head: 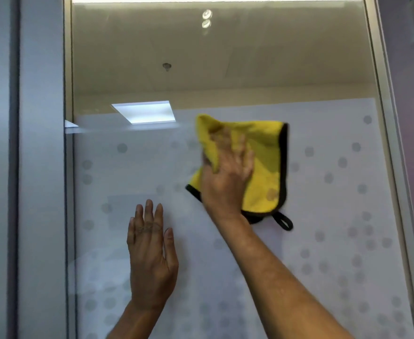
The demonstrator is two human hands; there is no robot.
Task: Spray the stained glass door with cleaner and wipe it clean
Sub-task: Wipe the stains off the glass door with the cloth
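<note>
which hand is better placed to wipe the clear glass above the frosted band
Right: the right hand presses the yellow dark-edged cloth on the frosted glass door below it; the left hand lies flat lower, empty.

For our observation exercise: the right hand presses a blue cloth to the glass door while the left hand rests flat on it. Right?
Wrong colour: the head view shows the right hand pressing a yellow cloth; the rest stands.

Bare left hand (151, 260), bare right hand (226, 178).
</note>
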